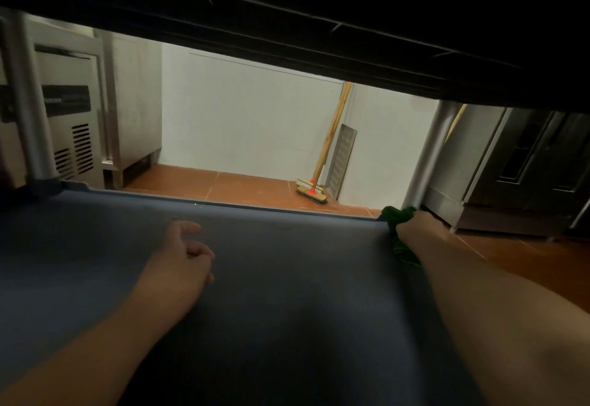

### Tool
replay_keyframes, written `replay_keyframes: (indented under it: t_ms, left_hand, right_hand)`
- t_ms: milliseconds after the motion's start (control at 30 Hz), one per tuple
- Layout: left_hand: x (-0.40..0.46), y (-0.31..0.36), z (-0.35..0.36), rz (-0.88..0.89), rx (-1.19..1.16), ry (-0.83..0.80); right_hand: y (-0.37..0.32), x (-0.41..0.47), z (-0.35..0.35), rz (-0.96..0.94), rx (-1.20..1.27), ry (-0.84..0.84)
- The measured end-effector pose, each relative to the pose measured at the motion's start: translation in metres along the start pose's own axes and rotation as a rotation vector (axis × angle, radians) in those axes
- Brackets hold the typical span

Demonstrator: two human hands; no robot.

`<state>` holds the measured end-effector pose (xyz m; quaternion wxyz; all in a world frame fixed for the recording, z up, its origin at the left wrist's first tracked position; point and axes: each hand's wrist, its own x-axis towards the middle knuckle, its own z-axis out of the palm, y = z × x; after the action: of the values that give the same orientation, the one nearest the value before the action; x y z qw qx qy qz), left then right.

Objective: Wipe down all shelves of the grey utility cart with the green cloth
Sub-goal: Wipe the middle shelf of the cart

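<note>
Person is leaning in low under an upper shelf, probably so both arms reach the far edge of the grey cart's lower shelf [287,278]. Right hand [412,225] is fisted around the bunched green cloth [399,214] at the far right corner beside the cart post [429,156]. Left hand [188,252] rests on the shelf, empty, fingers loosely curled, likely bracing.

A commercial kitchen: stainless-steel refrigeration unit [68,124], terracotta floor tiles [242,187], and a deck brush [311,193].
</note>
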<state>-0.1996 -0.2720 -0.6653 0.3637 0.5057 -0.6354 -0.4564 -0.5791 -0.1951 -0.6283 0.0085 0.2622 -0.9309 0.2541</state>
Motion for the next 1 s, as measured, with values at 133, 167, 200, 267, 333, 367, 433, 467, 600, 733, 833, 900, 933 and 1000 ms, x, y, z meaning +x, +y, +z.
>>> replay_keyframes:
  t_ms: [133, 167, 200, 267, 333, 367, 433, 467, 600, 733, 833, 900, 933, 1000]
  left_hand:
    - [0.005, -0.004, -0.009, 0.018, 0.023, -0.021]
    - [0.008, -0.005, -0.014, 0.013, 0.011, -0.005]
    - [0.011, -0.007, -0.02, 0.001, -0.004, 0.012]
    - [0.014, -0.012, -0.032, -0.039, -0.016, 0.026]
    - [0.017, -0.015, -0.045, -0.046, -0.018, 0.025]
    - [0.019, -0.019, -0.051, -0.042, -0.008, 0.02]
    - [0.023, -0.025, -0.068, -0.02, 0.025, 0.029]
    - [0.024, -0.029, -0.078, -0.005, 0.045, 0.038]
    - [0.028, -0.043, -0.113, 0.01, 0.068, 0.052]
    - [0.033, -0.048, -0.134, 0.035, 0.048, 0.071]
    - [0.035, -0.052, -0.146, 0.054, 0.042, 0.082]
    - [0.036, -0.054, -0.154, 0.058, 0.026, 0.085]
    - [0.036, -0.055, -0.159, 0.056, 0.021, 0.084]
    - [0.037, -0.059, -0.169, 0.062, 0.029, 0.087]
  right_hand:
    - [-0.027, -0.003, 0.025, -0.081, 0.003, -0.027]
    - [-0.036, -0.006, 0.03, -0.099, -0.009, -0.017]
    - [-0.045, -0.01, 0.036, -0.118, -0.019, -0.008]
    - [-0.06, -0.013, 0.047, -0.125, -0.03, -0.025]
    - [-0.075, -0.022, 0.055, -0.125, -0.034, -0.042]
    - [-0.083, -0.027, 0.058, -0.135, -0.034, -0.036]
    - [-0.1, -0.035, 0.067, -0.155, -0.032, -0.025]
    - [-0.108, -0.037, 0.073, -0.161, -0.028, -0.031]
    - [-0.138, -0.055, 0.091, -0.182, 0.015, -0.054]
    - [-0.165, -0.071, 0.105, -0.22, 0.02, -0.055]
    - [-0.186, -0.082, 0.116, -0.239, 0.021, -0.091]
    - [-0.2, -0.089, 0.123, -0.239, 0.02, -0.105]
    - [-0.206, -0.092, 0.126, -0.239, 0.016, -0.108]
    - [-0.217, -0.098, 0.13, -0.24, 0.006, -0.115]
